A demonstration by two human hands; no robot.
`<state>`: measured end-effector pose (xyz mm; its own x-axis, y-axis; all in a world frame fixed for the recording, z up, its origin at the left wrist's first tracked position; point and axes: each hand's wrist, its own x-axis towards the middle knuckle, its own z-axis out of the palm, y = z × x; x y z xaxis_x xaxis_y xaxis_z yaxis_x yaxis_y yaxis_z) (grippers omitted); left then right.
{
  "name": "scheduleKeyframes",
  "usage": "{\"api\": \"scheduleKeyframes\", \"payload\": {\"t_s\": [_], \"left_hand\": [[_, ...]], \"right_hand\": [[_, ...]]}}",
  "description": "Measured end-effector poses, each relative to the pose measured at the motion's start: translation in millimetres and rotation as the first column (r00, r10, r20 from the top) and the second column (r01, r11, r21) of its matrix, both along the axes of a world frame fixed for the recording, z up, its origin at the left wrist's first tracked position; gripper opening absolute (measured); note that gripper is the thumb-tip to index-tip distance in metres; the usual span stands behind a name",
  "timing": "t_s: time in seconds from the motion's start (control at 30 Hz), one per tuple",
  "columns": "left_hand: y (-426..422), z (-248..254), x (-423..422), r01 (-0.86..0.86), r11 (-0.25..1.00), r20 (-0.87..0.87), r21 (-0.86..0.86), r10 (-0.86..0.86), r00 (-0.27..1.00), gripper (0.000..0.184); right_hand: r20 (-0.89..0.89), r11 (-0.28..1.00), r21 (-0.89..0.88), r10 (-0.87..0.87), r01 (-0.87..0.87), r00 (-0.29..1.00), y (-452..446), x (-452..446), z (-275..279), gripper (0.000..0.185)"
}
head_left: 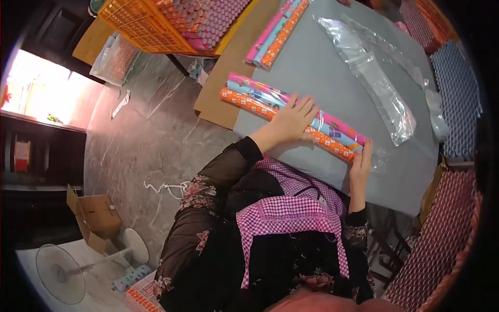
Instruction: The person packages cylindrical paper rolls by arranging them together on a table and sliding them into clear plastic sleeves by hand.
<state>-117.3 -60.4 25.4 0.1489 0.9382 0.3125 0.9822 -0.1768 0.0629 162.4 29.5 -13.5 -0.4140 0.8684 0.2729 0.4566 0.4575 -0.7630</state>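
Observation:
A bundle of three wrapping paper rolls (249, 99), pink, light blue and orange, lies slantwise on the grey table near my body. Clear shiny plastic seems to cover it. My left hand (295, 118) rests across the middle of the bundle, fingers stretched over the rolls and the thumb along the near side. At the bundle's right end, my right hand (360, 165) has its straight fingers laid against the roll ends. Clear film sticks out past that end. Beyond lies another bundle of wrapping paper rolls (278, 34) in the same colours.
Long clear plastic sleeves (369, 70) lie on the grey table (332, 67). An orange crate (143, 26) full of rolls stands at the far left. Stacked blue rolls (455, 99) and red rolls (434, 239) line the right. An open cardboard box (99, 216) is on the left.

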Motion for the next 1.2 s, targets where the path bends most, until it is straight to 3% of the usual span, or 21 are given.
{"api": "scheduleKeyframes", "payload": {"t_s": [0.27, 0.33, 0.4, 0.47, 0.53, 0.6, 0.77, 1.2], "left_hand": [[1, -3, 0, -0.007, 1.0, 0.011, -0.004, 0.007, 1.0, 0.088], [2, -5, 3, 0.009, 1.0, 0.061, 0.005, -0.009, 0.998, 0.087], [2, -1, 3, -0.038, 0.999, 0.049, -0.024, 0.039, 0.998, 0.086], [2, 7, 4, 0.006, 0.999, 0.113, -0.044, -0.001, 0.994, 0.084], [3, 5, 5, -0.025, 1.0, 0.072, -0.013, 0.026, 0.997, 0.086], [3, 3, 4, -0.002, 1.0, 0.058, -0.016, 0.003, 0.998, 0.086], [6, 7, 8, -0.023, 0.999, 0.012, -0.023, 0.023, 1.0, 0.087], [3, 3, 6, -0.023, 1.0, 0.029, 0.001, 0.023, 0.999, 0.086]], "right_hand": [[-0.029, 0.999, 0.027, -0.027, 0.028, 0.999, 2, -1, 0, 0.046], [-0.121, 0.991, -0.13, -0.003, -0.013, 0.993, 3, 5, 15, 0.045], [-0.18, 0.996, -0.061, -0.082, 0.072, 0.98, 5, 11, 14, 0.042], [-0.046, 0.977, 0.089, -0.192, 0.196, 0.98, 7, 25, 12, 0.037], [-0.057, 0.971, 0.037, -0.233, 0.235, 0.971, 5, 31, 19, 0.034], [-0.113, 0.96, -0.14, -0.258, 0.242, 0.96, 4, 32, 24, 0.035], [-0.054, 0.965, -0.15, -0.227, 0.217, 0.972, 6, 22, 36, 0.035], [-0.191, 0.901, -0.427, -0.166, 0.07, 0.967, 39, 19, 28, 0.04]]}}
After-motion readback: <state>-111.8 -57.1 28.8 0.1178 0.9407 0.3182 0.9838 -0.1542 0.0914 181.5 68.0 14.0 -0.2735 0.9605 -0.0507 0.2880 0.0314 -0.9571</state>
